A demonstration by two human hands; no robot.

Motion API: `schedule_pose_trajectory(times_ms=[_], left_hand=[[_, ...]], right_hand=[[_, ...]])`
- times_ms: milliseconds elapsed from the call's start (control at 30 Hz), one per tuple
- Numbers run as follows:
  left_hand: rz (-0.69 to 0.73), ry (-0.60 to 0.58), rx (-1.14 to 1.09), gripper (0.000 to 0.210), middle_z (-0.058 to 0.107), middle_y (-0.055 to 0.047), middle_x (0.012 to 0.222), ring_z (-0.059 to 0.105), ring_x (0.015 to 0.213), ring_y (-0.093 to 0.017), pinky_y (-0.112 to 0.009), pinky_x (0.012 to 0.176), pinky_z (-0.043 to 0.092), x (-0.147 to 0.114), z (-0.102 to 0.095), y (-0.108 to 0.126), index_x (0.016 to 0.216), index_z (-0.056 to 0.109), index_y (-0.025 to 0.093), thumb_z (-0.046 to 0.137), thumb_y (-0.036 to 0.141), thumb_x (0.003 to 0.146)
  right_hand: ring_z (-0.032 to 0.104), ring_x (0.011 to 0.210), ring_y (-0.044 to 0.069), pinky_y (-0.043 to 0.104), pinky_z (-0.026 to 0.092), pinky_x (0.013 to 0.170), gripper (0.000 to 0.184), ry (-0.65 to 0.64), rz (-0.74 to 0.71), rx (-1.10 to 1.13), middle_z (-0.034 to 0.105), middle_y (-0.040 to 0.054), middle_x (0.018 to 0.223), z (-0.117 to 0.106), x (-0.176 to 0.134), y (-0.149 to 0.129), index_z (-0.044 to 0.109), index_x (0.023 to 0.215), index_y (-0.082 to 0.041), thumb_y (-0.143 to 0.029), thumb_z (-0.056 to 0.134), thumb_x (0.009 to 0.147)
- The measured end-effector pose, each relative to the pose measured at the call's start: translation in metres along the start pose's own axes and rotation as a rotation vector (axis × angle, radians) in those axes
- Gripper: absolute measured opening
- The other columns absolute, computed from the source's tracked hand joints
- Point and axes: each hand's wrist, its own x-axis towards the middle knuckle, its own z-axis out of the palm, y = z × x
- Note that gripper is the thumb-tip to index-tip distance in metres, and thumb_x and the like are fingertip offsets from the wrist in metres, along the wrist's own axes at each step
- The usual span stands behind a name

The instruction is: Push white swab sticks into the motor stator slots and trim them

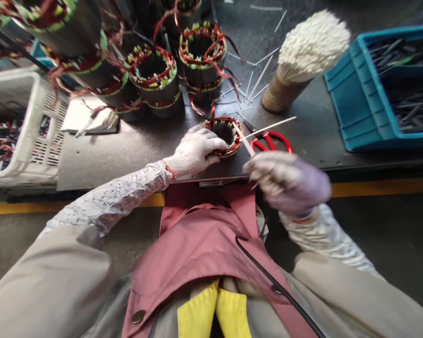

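Note:
A motor stator (224, 152) with red copper windings stands near the bench's front edge, its round bore facing up. My left hand (197, 149), in a white knit glove, is closed on its left rim. Smeared by motion, my right hand (285, 180) wears a white and purple glove to the lower right of the stator. It grips a thin white stick (245, 140), whose far end reaches the stator's right rim. Another pale stick (277, 124) points out to the right from that rim. Red-handled scissors or pliers (270, 141) lie just beyond, partly hidden.
Several wound stators (157, 82) stand at the back left, some stacked. A thick bundle of white sticks (313, 44) rises from a brown holder, with loose sticks (257, 84) beside it. A blue bin (361, 101) of dark pieces is right; a white crate (24, 87) is left.

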Motion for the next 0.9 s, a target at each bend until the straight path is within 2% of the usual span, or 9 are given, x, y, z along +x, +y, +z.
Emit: schedule_pose_trajectory(times_ms=[67, 167, 300, 400, 567, 667, 733, 833, 900], left_hand=[[-0.013, 0.007, -0.017, 0.028, 0.071, -0.003, 0.107, 0.063, 0.104, -0.024, -0.044, 0.1, 0.041, 0.0, 0.0, 0.001, 0.108, 0.071, 0.025, 0.069, 0.034, 0.082], [-0.033, 0.036, -0.022, 0.026, 0.071, -0.003, 0.11, 0.062, 0.107, -0.023, -0.044, 0.102, 0.039, -0.002, 0.001, 0.003, 0.108, 0.071, 0.026, 0.067, 0.035, 0.083], [-0.049, 0.055, 0.014, 0.025, 0.071, -0.004, 0.112, 0.06, 0.11, -0.024, -0.045, 0.105, 0.036, -0.001, 0.004, 0.006, 0.109, 0.071, 0.025, 0.064, 0.034, 0.087], [-0.046, 0.063, 0.023, 0.025, 0.072, -0.005, 0.11, 0.061, 0.109, -0.024, -0.045, 0.104, 0.036, 0.001, 0.004, 0.007, 0.109, 0.071, 0.025, 0.063, 0.034, 0.087], [-0.03, 0.065, 0.031, 0.025, 0.073, -0.005, 0.105, 0.062, 0.106, -0.024, -0.044, 0.102, 0.038, 0.003, 0.002, 0.007, 0.108, 0.071, 0.024, 0.064, 0.034, 0.087], [-0.036, 0.056, 0.028, 0.024, 0.073, -0.004, 0.103, 0.063, 0.105, -0.024, -0.045, 0.104, 0.037, 0.003, 0.002, 0.007, 0.108, 0.071, 0.024, 0.065, 0.035, 0.087], [-0.063, 0.045, 0.036, 0.032, 0.072, -0.006, 0.107, 0.063, 0.106, -0.025, -0.045, 0.106, 0.037, 0.003, 0.001, 0.007, 0.116, 0.067, 0.022, 0.065, 0.034, 0.086], [-0.132, 0.062, 0.03, 0.052, 0.069, -0.009, 0.12, 0.062, 0.113, -0.026, -0.045, 0.112, 0.034, 0.001, 0.001, 0.008, 0.133, 0.055, 0.018, 0.066, 0.033, 0.085], [-0.196, 0.114, -0.012, 0.056, 0.066, -0.009, 0.126, 0.059, 0.12, -0.025, -0.043, 0.115, 0.033, -0.002, 0.004, 0.009, 0.137, 0.05, 0.017, 0.065, 0.03, 0.085]], right_hand=[[0.075, 0.083, 0.019, 0.033, 0.066, 0.076, 0.017, -0.067, -0.062, 0.038, 0.076, 0.0019, 0.098, 0.013, -0.037, 0.005, 0.074, 0.097, -0.029, -0.02, 0.07, 0.083], [0.073, 0.097, 0.02, 0.032, 0.066, 0.076, 0.027, 0.026, -0.09, 0.117, 0.072, 0.0034, 0.116, 0.025, -0.069, 0.012, 0.071, 0.105, -0.029, -0.011, 0.065, 0.085], [0.071, 0.103, 0.023, 0.037, 0.065, 0.083, 0.02, 0.094, -0.028, 0.2, 0.073, 0.0049, 0.112, 0.034, -0.087, 0.015, 0.07, 0.098, -0.025, -0.011, 0.064, 0.086], [0.072, 0.102, 0.021, 0.034, 0.065, 0.08, 0.021, 0.145, 0.008, 0.175, 0.074, 0.0045, 0.11, 0.038, -0.092, 0.017, 0.069, 0.098, -0.025, -0.009, 0.064, 0.085], [0.072, 0.098, 0.019, 0.032, 0.064, 0.083, 0.023, 0.128, 0.034, 0.082, 0.074, 0.004, 0.108, 0.04, -0.094, 0.021, 0.071, 0.1, -0.024, -0.009, 0.063, 0.086], [0.072, 0.099, 0.017, 0.031, 0.063, 0.086, 0.027, 0.136, 0.03, 0.075, 0.074, 0.0036, 0.11, 0.048, -0.088, 0.029, 0.07, 0.105, -0.025, -0.008, 0.063, 0.086], [0.072, 0.098, 0.016, 0.028, 0.063, 0.083, 0.025, 0.159, -0.012, 0.087, 0.074, 0.0034, 0.111, 0.06, -0.074, 0.038, 0.07, 0.105, -0.025, -0.01, 0.062, 0.087], [0.072, 0.093, 0.015, 0.027, 0.062, 0.08, 0.012, 0.226, -0.106, 0.094, 0.075, 0.0039, 0.104, 0.08, -0.043, 0.056, 0.071, 0.095, -0.023, -0.018, 0.063, 0.088], [0.073, 0.085, 0.016, 0.028, 0.063, 0.078, 0.008, 0.255, -0.087, 0.141, 0.076, 0.0037, 0.094, 0.087, -0.022, 0.064, 0.071, 0.092, -0.022, -0.025, 0.067, 0.086]])
